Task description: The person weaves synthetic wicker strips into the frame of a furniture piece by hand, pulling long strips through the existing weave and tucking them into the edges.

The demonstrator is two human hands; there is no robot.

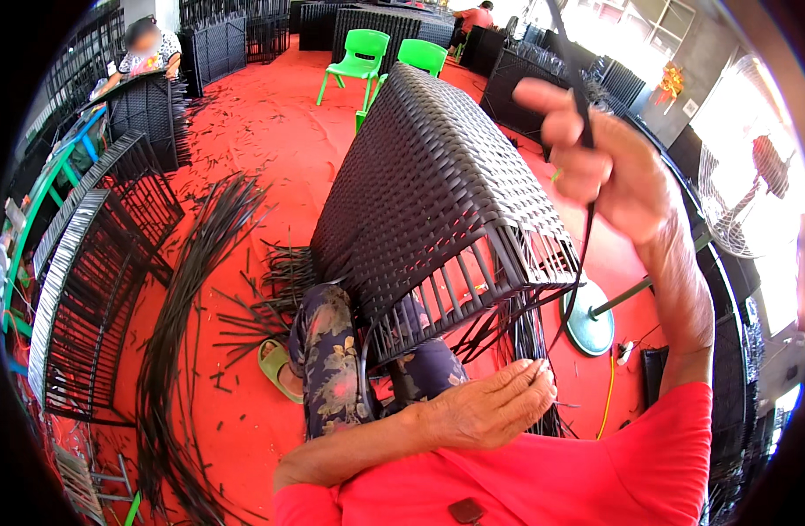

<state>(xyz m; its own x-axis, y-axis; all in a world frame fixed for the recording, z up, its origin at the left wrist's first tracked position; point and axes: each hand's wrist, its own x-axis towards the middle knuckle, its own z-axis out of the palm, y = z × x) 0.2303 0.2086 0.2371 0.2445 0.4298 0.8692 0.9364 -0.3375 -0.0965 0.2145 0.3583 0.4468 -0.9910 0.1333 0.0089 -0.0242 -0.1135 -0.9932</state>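
A black woven plastic-rattan piece [411, 175], box-like, leans on my lap, with bare slats [438, 302] along its lower edge. My right hand [609, 167] is raised at its right side, blurred, with fingers curled round a long black plastic strip [588, 232]. From there the strip runs up out of the picture and down toward my left hand [495, 405]. That hand sits low in front of the woven piece, its fingertips pinched together at the strip's lower part. More loose strips hang below the piece's right corner.
A long bundle of black strips [170, 351] lies on the red floor at left, beside slatted frames [87, 307]. Green chairs [360, 60] stand ahead. A round stand base [588, 320] and a fan [736, 188] are at right. One person [148, 54] sits far left, another far back.
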